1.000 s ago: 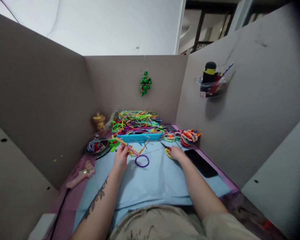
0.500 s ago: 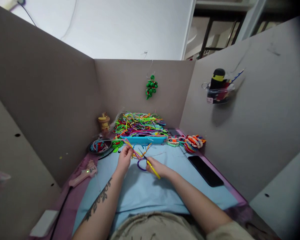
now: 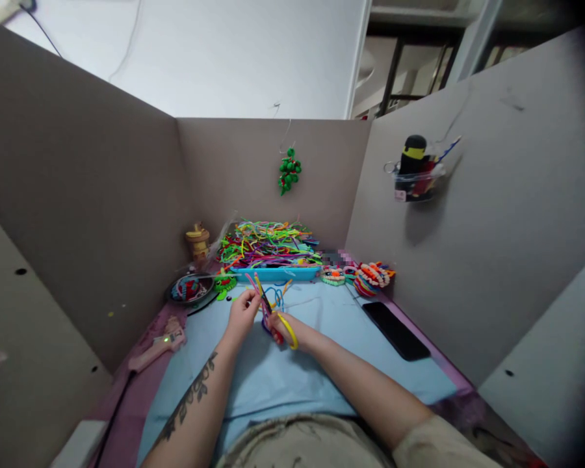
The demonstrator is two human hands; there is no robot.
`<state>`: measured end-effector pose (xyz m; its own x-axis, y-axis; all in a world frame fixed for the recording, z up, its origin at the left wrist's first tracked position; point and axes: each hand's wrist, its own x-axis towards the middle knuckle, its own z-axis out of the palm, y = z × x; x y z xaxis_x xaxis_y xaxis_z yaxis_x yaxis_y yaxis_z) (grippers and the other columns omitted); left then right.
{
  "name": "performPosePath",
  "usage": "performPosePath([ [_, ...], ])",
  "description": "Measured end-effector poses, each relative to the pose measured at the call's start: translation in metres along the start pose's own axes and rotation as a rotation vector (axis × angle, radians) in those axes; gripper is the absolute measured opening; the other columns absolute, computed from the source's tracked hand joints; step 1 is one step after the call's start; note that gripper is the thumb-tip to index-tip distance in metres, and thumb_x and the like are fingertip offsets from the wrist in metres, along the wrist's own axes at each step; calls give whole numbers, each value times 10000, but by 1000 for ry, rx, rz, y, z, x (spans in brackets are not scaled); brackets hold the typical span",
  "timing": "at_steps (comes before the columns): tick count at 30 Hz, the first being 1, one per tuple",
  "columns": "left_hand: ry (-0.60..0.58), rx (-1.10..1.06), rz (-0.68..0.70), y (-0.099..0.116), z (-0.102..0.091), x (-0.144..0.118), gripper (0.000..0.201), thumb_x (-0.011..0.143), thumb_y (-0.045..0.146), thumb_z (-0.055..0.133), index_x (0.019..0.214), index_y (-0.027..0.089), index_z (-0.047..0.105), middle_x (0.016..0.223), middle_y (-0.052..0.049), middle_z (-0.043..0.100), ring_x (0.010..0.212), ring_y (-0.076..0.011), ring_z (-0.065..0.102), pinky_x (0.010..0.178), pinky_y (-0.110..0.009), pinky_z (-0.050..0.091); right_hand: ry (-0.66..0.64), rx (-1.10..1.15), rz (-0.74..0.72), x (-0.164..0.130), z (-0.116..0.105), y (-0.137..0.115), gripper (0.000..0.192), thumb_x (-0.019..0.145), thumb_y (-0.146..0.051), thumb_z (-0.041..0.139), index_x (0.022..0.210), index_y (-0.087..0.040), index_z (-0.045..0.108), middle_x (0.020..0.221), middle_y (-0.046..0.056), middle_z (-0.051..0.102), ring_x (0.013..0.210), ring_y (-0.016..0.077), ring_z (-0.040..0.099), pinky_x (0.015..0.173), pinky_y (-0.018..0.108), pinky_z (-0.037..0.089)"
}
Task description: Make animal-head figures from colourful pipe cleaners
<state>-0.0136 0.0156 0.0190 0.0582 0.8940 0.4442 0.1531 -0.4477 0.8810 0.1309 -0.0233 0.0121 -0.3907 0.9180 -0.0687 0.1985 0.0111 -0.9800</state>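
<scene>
Fuzzy pink and yellow stems (image 3: 257, 281) above the bench (image 3: 149, 372), scissors (image 3: 292, 336) alongside.
The left hand's (image 3: 244, 309) grip pinches the thin stems; the right hand's (image 3: 283, 328) wraps the looped handles, narrow dark blades touching or just beside them. Wrinkled pale-blue sheet (image 3: 316, 383) spreads toward a flat, glossy phone (image 3: 394, 330) near the right edge. A blue plastic tray (image 3: 277, 275) stands beyond. The wall cup's (image 3: 422, 190) label (image 3: 400, 195) is unreadably small.
</scene>
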Motion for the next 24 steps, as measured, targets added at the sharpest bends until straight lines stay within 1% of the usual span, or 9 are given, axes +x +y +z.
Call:
performPosePath([
  [5, 46, 77, 26, 1, -4, 1, 217, 758, 363, 520, 664, 168, 546, 619, 19, 503, 595, -116, 444, 571, -217, 346, 9, 14, 12, 8, 12, -6, 560, 758, -715, 239, 643, -189, 392, 412, -64, 362, 341, 83, 382, 374, 202, 322],
  [10, 162, 26, -43, -7, -21, 13, 210, 713, 374, 538, 683, 166, 555, 617, 16, 519, 602, -124, 468, 577, -220, 372, -9, -58, 57, 38, 22, -10, 608, 754, -739, 145, 605, -196, 375, 383, -52, 352, 328, 102, 392, 371, 222, 325],
  [12, 205, 25, -74, -12, -33, 19, 214, 690, 376, 546, 663, 164, 550, 598, 20, 511, 580, -119, 458, 563, -217, 367, -37, -151, 15, 53, 26, -13, 619, 768, -723, 141, 584, -188, 391, 393, -37, 372, 355, 104, 397, 395, 225, 328],
  [13, 221, 32, -88, -15, -38, 22, 216, 673, 377, 554, 652, 162, 552, 592, 20, 511, 574, -118, 452, 557, -217, 363, -35, -213, -35, 60, 28, -15, 622, 781, -707, 151, 573, -180, 407, 407, -29, 386, 381, 101, 398, 415, 224, 328],
  [16, 288, 20, -123, -21, -53, 28, 224, 625, 380, 582, 609, 160, 540, 558, 28, 487, 545, -109, 428, 530, -212, 337, 48, -383, -167, 79, 34, -17, 598, 813, -649, 222, 550, -162, 448, 445, -22, 398, 456, 92, 370, 465, 214, 302],
  [18, 340, -36, -149, -24, -59, 30, 231, 611, 384, 593, 607, 159, 539, 552, 30, 484, 534, -103, 422, 519, -210, 327, 66, -447, -186, 89, 34, -19, 552, 800, -625, 316, 538, -160, 457, 450, -28, 386, 477, 89, 346, 478, 212, 281],
  [21, 414, -143, -231, -27, -63, 31, 252, 608, 400, 600, 655, 157, 556, 579, 24, 508, 534, -98, 438, 509, -207, 331, 15, -481, -197, 92, 19, -25, 470, 744, -580, 471, 533, -160, 474, 457, -33, 402, 485, 87, 350, 490, 211, 276],
  [22, 427, -179, -263, -28, -63, 31, 267, 605, 413, 603, 667, 158, 555, 585, 24, 514, 533, -98, 445, 504, -206, 332, 12, -475, -201, 89, 9, -28, 441, 737, -560, 494, 549, -161, 490, 467, -31, 426, 488, 89, 364, 492, 210, 281],
  [24, 424, -257, -309, -30, -61, 31, 303, 590, 441, 617, 669, 158, 541, 593, 21, 528, 527, -96, 459, 496, -206, 337, 90, -481, -186, 77, -20, -32, 374, 725, -510, 531, 601, -158, 526, 511, -26, 475, 497, 92, 392, 489, 207, 286],
])
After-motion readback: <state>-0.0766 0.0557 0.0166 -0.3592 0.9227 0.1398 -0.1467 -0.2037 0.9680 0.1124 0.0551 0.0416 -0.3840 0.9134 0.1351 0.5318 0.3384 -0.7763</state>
